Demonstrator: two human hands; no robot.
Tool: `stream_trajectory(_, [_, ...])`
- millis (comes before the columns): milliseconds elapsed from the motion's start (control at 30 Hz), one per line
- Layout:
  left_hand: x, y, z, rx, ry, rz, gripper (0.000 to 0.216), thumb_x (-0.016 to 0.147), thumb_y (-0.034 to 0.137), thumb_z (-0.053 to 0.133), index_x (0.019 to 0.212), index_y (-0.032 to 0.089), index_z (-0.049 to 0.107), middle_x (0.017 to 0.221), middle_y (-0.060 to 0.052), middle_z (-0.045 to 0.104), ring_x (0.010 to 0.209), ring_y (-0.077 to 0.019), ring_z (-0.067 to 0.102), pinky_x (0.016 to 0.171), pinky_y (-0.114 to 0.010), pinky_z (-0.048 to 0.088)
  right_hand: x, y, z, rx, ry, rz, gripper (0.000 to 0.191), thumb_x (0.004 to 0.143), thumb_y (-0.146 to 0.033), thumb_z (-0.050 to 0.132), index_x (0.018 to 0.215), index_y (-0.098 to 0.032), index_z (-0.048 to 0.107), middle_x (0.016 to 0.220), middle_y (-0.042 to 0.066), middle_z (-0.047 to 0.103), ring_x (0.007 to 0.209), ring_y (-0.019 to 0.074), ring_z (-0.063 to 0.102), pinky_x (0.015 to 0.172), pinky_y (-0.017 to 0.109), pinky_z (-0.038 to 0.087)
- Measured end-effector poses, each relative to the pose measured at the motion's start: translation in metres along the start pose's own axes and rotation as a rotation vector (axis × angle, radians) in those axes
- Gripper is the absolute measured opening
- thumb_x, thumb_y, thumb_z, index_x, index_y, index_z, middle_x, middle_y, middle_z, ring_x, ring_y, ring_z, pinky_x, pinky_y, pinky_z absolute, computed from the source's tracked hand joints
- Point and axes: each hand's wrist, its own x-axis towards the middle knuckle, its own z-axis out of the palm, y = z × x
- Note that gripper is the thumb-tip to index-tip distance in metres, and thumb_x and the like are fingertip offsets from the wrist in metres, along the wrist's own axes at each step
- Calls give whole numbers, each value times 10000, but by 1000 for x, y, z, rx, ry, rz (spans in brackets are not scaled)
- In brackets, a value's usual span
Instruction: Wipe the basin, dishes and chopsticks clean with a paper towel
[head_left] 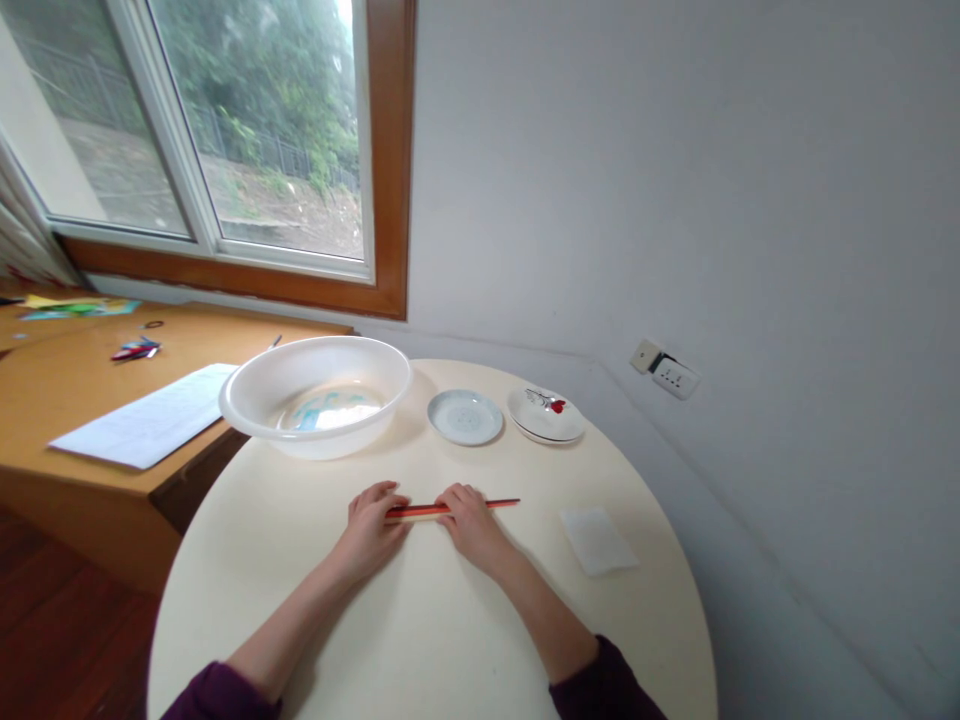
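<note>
Thin red chopsticks (424,509) with a dark tip at the right lie sideways just at the middle of the round cream table (420,640). My left hand (371,525) is closed around their left end. Farther along, my right hand (471,520) grips them right of the middle, and the dark tip sticks out beyond it. How many chopsticks there are is hard to tell. Beyond my hands stand a pale blue-grey plate (465,417) and white plates (536,422), stacked, the top one with a red flower. A folded white cloth or tissue (598,541) lies to the right.
A large translucent plastic basin (349,441) stands at the back left of the table. Left of it, a wooden desk (191,335) carries a white sheet (150,420) and small colourful items (136,348). The wall with a socket (675,377) borders the right side.
</note>
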Motion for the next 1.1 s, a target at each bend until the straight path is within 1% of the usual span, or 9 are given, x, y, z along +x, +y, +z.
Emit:
stream_trajectory(267, [0,0,-1,-16,5,-5,213,696,162,594,887,213,673,1069,-86,607,1080,-256,532,934,-433,386,-1,-1,1,0,5,-5,132,823,-135,570,944,-186,554,973,45,588,933,179,512,851,333,378])
stream_trajectory(767, [0,2,-1,-11,14,-1,227,678,155,592,880,204,683,1045,-94,615,1046,-267,549,916,-437,394,-1,0,0,5,0,0,141,820,-144,579,954,-181,560,976,49,588,936,193,506,848,338,382])
stream_trajectory(1100, [0,3,-3,-24,8,-18,226,681,187,589,885,219,683,1051,-86,613,1054,-265,546,923,-441,390,-1,-2,-2,1,-5,11,139,818,-137,579,947,-184,561,975,54,588,932,187,513,850,336,383])
